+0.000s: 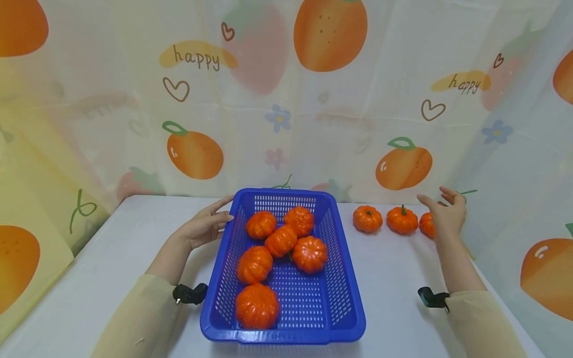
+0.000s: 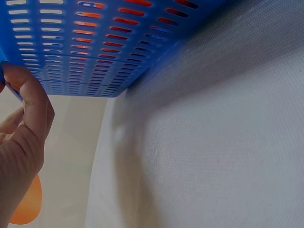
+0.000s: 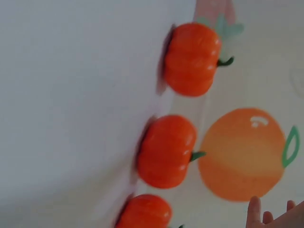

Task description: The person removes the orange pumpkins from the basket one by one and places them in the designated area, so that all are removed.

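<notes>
A blue plastic basket (image 1: 283, 336) stands in the middle of the white table, with several small orange pumpkins (image 1: 254, 265) lying loose in it. My left hand (image 1: 202, 227) holds the basket's left rim near the far end; from the left wrist view, its thumb (image 2: 34, 102) bends up to the edge. To the right, my right hand (image 1: 449, 216) hovers with fingers apart and nothing in them. Three more pumpkins sit in a row by the back edge: one nearest the basket (image 1: 367, 219), a middle one (image 1: 402, 221), and one (image 1: 427, 225) partly hidden behind the right hand.
Behind the table (image 1: 389, 303) hangs a pale curtain (image 1: 331, 139) printed with oranges, strawberries and hearts, which also runs along both sides. A black strap mount sits on each wrist, the left one (image 1: 190, 294) close beside the basket's wall.
</notes>
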{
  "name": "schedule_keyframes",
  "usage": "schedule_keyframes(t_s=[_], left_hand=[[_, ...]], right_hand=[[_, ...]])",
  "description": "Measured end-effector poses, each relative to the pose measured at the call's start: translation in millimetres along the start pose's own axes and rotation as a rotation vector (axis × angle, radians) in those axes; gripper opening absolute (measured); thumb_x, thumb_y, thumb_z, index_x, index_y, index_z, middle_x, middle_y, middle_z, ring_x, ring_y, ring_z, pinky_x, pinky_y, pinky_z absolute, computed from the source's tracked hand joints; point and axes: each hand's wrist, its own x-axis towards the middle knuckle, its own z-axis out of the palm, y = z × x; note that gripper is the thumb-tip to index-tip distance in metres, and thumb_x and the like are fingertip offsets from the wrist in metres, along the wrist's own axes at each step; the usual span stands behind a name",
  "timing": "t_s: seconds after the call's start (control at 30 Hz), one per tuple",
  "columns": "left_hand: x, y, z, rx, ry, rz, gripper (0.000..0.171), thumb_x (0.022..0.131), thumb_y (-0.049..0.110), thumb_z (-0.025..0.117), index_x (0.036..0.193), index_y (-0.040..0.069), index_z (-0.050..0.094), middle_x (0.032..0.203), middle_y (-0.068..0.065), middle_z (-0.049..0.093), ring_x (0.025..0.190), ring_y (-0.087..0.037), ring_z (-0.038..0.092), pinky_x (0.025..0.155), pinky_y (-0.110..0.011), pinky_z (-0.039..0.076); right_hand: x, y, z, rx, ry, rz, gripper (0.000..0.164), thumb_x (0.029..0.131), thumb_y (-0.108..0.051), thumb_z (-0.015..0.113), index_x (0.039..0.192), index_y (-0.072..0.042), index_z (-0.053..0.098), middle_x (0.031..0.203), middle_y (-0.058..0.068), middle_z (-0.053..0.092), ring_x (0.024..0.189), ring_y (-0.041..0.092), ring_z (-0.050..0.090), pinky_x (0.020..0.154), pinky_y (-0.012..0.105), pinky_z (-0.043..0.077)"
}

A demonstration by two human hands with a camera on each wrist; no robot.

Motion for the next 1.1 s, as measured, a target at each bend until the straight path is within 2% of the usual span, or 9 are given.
schedule_keyframes(t_s=[0.17, 0.3, 0.4, 0.53, 0.7, 0.83, 0.93, 1.03, 1.1], left_hand=[[1.0, 0.7, 0.4, -0.005, -0.001, 0.004, 0.074, 0.101, 0.007, 0.049, 0.16, 0.02, 0.007, 0.117, 0.003, 0.069, 0.096, -0.009, 0.072, 0.086, -0.028, 0.06], [1.6, 0.6, 0.3, -0.011, -0.003, 0.004, 0.074, 0.101, 0.007, 0.049, 0.16, 0.02, 0.007, 0.116, 0.004, 0.07, 0.096, -0.009, 0.073, 0.086, -0.028, 0.06], [1.4, 0.3, -0.2, -0.014, -0.008, 0.004, 0.075, 0.101, 0.007, 0.05, 0.16, 0.02, 0.007, 0.115, 0.004, 0.071, 0.096, -0.009, 0.073, 0.087, -0.028, 0.06], [0.9, 0.0, -0.5, -0.015, -0.011, 0.004, 0.074, 0.101, 0.008, 0.05, 0.16, 0.021, 0.007, 0.116, 0.004, 0.07, 0.097, -0.01, 0.072, 0.087, -0.029, 0.06], [0.1, -0.1, -0.1, -0.013, -0.007, 0.003, 0.074, 0.101, 0.008, 0.05, 0.16, 0.021, 0.007, 0.118, 0.003, 0.069, 0.098, -0.01, 0.072, 0.087, -0.029, 0.06], [-0.3, 0.1, 0.3, -0.009, -0.004, 0.005, 0.075, 0.101, 0.008, 0.05, 0.16, 0.021, 0.007, 0.119, 0.003, 0.068, 0.098, -0.01, 0.072, 0.087, -0.029, 0.06], [-0.3, 0.1, 0.5, -0.008, -0.002, 0.005, 0.075, 0.101, 0.008, 0.05, 0.16, 0.021, 0.007, 0.119, 0.003, 0.068, 0.098, -0.009, 0.072, 0.087, -0.029, 0.06], [-0.3, -0.1, 0.5, -0.009, -0.005, 0.005, 0.074, 0.101, 0.008, 0.05, 0.16, 0.021, 0.007, 0.12, 0.002, 0.068, 0.098, -0.01, 0.072, 0.087, -0.029, 0.06], [-0.2, -0.3, 0.5, -0.008, -0.008, 0.007, 0.074, 0.101, 0.008, 0.049, 0.16, 0.021, 0.006, 0.121, 0.002, 0.067, 0.098, -0.01, 0.072, 0.087, -0.028, 0.06]], right_hand=[[-23, -14, 11, -0.019, -0.099, -0.123, 0.064, 0.088, -0.034, 0.073, 0.145, -0.027, 0.044, 0.15, -0.004, 0.043, 0.124, 0.013, 0.043, 0.107, 0.026, 0.046], [-43, -21, 19, 0.016, -0.21, -0.234, 0.06, 0.087, -0.031, 0.074, 0.141, -0.024, 0.047, 0.132, -0.013, 0.044, 0.122, 0.014, 0.044, 0.091, 0.014, 0.047], [-60, -26, 26, 0.018, -0.304, -0.305, 0.057, 0.087, -0.032, 0.074, 0.138, -0.023, 0.049, 0.129, -0.016, 0.045, 0.121, 0.014, 0.044, 0.083, 0.007, 0.048], [-82, -32, 35, 0.004, -0.425, -0.386, 0.059, 0.088, -0.031, 0.073, 0.14, -0.018, 0.048, 0.13, -0.014, 0.047, 0.124, 0.016, 0.046, 0.081, 0.006, 0.05], [-105, -35, 48, 0.0, -0.585, -0.456, 0.062, 0.089, -0.02, 0.072, 0.143, -0.008, 0.044, 0.14, 0.0, 0.048, 0.129, 0.023, 0.047, 0.086, 0.008, 0.05], [-121, -34, 55, -0.013, -0.713, -0.491, 0.06, 0.088, -0.015, 0.071, 0.142, -0.009, 0.045, 0.147, 0.007, 0.045, 0.131, 0.028, 0.049, 0.09, 0.018, 0.054], [-133, -33, 60, -0.036, -0.808, -0.519, 0.061, 0.087, -0.016, 0.072, 0.142, -0.012, 0.045, 0.147, 0.014, 0.045, 0.13, 0.039, 0.052, 0.095, 0.036, 0.058], [-145, -31, 65, -0.059, -0.894, -0.546, 0.063, 0.085, -0.019, 0.074, 0.141, -0.016, 0.046, 0.147, 0.015, 0.047, 0.128, 0.042, 0.054, 0.099, 0.05, 0.055], [-153, -30, 69, -0.062, -0.948, -0.552, 0.064, 0.083, -0.02, 0.076, 0.14, -0.018, 0.047, 0.146, 0.014, 0.048, 0.128, 0.04, 0.053, 0.101, 0.056, 0.052]])
